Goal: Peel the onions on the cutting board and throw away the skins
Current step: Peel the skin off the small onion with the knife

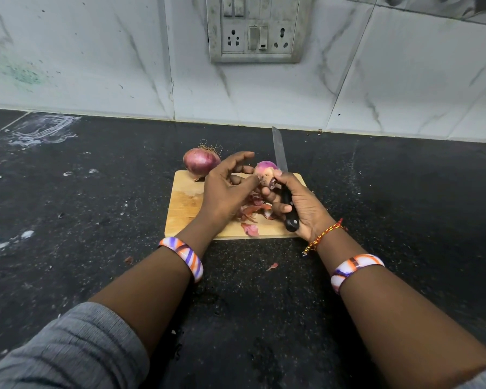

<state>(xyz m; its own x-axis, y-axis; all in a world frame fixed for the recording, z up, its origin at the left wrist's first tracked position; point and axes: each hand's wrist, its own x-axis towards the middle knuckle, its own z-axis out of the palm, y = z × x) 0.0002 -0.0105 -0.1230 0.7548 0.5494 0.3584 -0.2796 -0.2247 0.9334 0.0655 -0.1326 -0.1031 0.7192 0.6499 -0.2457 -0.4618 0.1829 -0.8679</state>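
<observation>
The right hand [295, 200] is doing two jobs at once, and that is where the trouble could start. Its grip is clenched round the black handle of the knife [281, 175] while its thumb also steadies the half-peeled onion [265, 171], and the blade sticks up just behind that onion — a slip of the wet bulb could bring the edge against the left hand's fingertips [254, 179], which are pinching at the skin right beside it. The onion could also squirt out and roll off the cutting board [185, 203] onto the desk [96, 192].

The onion sits between the two grips, above the board, touching both. The left hand [225, 186] has its other fingers spread loose. Below the grips lies a heap of skins [251, 213], with stray flakes off the board — easy to miss at clearing-up. The unpeeled onion [201, 161] waits just beyond the left hand.
</observation>
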